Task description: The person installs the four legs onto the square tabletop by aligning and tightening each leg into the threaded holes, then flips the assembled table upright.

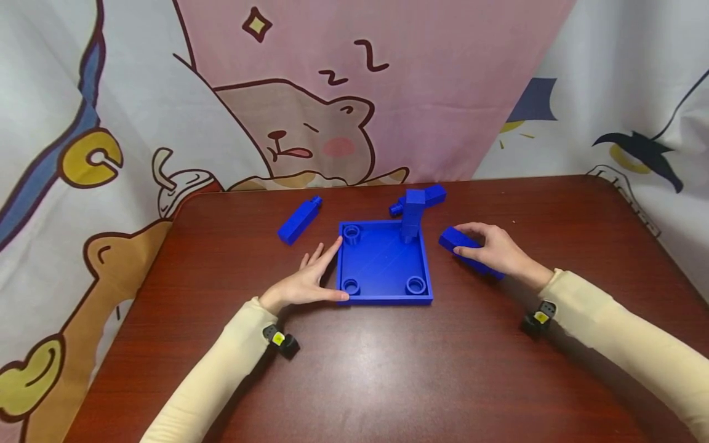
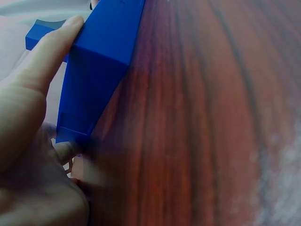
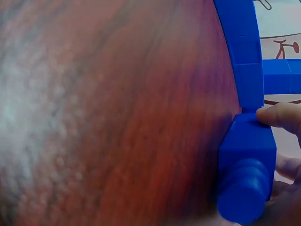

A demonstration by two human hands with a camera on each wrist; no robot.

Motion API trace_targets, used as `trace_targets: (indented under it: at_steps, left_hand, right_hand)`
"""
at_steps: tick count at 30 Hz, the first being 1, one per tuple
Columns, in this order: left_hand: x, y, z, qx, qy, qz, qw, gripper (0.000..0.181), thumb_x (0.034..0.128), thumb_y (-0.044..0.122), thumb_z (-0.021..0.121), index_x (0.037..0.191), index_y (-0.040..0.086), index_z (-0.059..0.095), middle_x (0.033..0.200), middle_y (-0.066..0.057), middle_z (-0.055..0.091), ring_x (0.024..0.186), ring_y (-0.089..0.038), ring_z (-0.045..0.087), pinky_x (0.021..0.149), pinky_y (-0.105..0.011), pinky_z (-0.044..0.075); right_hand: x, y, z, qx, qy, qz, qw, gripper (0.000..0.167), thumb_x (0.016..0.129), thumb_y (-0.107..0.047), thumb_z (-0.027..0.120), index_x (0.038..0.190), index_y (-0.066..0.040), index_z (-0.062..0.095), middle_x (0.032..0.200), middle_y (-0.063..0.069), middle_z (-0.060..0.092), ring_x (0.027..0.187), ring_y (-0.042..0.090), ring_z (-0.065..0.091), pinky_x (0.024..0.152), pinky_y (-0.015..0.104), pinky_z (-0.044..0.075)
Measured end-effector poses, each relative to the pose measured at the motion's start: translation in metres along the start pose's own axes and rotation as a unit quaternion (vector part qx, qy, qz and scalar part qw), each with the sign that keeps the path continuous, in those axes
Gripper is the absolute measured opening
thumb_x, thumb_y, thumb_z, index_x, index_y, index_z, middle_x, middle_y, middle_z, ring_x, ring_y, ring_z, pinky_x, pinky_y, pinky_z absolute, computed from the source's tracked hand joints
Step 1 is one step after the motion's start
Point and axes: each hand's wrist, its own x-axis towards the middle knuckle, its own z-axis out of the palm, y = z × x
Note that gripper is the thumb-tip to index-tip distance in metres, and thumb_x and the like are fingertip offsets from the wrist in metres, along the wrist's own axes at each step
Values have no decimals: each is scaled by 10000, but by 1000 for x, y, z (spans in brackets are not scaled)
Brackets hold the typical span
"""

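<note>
A square blue tray-like base (image 1: 388, 301) with round sockets lies on the table, one blue leg (image 1: 412, 212) upright at its back right corner. My left hand (image 1: 299, 284) touches the base's left side, thumb extended at the front left corner and forefinger along the left wall. In the left wrist view the thumb (image 2: 49, 54) presses against the blue edge. Right of the base, my right hand (image 1: 495, 249) grips a second blue leg (image 3: 247, 136) between thumb and fingers. That leg lies low at the table, its round peg end toward my wrist.
Another blue leg (image 1: 300, 220) lies behind and left of the base. A further blue leg (image 1: 436, 195) lies at the back, partly hidden by the upright one. The brown table (image 1: 365, 381) ends at a printed curtain (image 1: 432, 92) behind.
</note>
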Motion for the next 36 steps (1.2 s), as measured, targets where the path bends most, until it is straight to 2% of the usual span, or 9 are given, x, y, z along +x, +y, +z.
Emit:
trace_targets:
  at_steps: [7, 11, 14, 17, 19, 24, 31, 36]
  left_hand:
    - [1, -1, 0, 21, -9, -15, 10000, 1111, 819, 377, 771, 1564, 156, -24, 1609, -29, -29, 1434, -357, -121, 1083, -570, -119]
    - [1, -1, 1, 24, -26, -20, 10000, 1110, 819, 408, 764, 1565, 160, -19, 1610, -24, -23, 1434, -353, -122, 1086, -573, -109]
    - [1, 0, 1, 23, -21, -2, 10000, 1104, 820, 400, 765, 1565, 155, -12, 1611, -32, -18, 1433, -358, -125, 1083, -582, -108]
    - [1, 0, 1, 1, -4, 4, 10000, 1101, 821, 380, 769, 1565, 154, -10, 1610, -35, -17, 1433, -356, -126, 1082, -583, -108]
    - [1, 1, 0, 15, -5, 9, 10000, 1102, 821, 389, 768, 1566, 158, -11, 1611, -34, -14, 1433, -355, -128, 1082, -584, -108]
    - [0, 0, -1, 32, 3, 14, 10000, 1103, 819, 417, 762, 1566, 155, -6, 1613, -37, -9, 1432, -361, -129, 1079, -589, -111]
    - [-2, 0, -2, -32, -27, -75, 10000, 1123, 810, 435, 764, 1565, 171, -25, 1611, -5, -27, 1435, -330, -140, 1088, -560, -118]
    - [0, 0, -1, -52, -59, -43, 10000, 1133, 807, 466, 756, 1564, 173, -34, 1610, 3, -37, 1435, -322, -142, 1091, -551, -119]
  right_hand:
    - [0, -4, -7, 270, -88, -350, 9990, 418, 866, -77, 717, 1244, 51, 594, 1144, 243, 631, 997, 344, 628, 851, 488, 488]
    - [0, -7, -10, 413, -86, -500, 9979, 422, 861, -65, 721, 1246, 53, 595, 1133, 235, 637, 994, 338, 634, 832, 316, 517]
    - [-1, -11, -12, 460, -95, -570, 9973, 419, 862, -67, 721, 1245, 49, 596, 1117, 223, 644, 980, 328, 637, 789, 152, 477]
    - [-1, -17, -14, 544, -98, -695, 9961, 411, 863, -60, 719, 1241, 46, 600, 1108, 212, 650, 979, 319, 630, 782, 114, 454]
    - [-2, -23, -15, 557, -144, -744, 9956, 411, 867, -67, 719, 1248, 33, 601, 1115, 197, 651, 992, 305, 623, 803, 151, 470]
    - [-4, -36, -18, 504, -282, -869, 9945, 430, 873, -87, 722, 1272, 7, 593, 1138, 164, 649, 1019, 275, 613, 863, 331, 503]
    - [-6, -54, -19, 611, -294, -1085, 9918, 434, 858, -77, 735, 1268, -20, 603, 1129, 117, 658, 1024, 231, 601, 845, 177, 456]
    - [-9, -65, -22, 427, -336, -1118, 9922, 445, 860, -99, 740, 1278, -43, 600, 1150, 97, 654, 1035, 225, 605, 868, 290, 477]
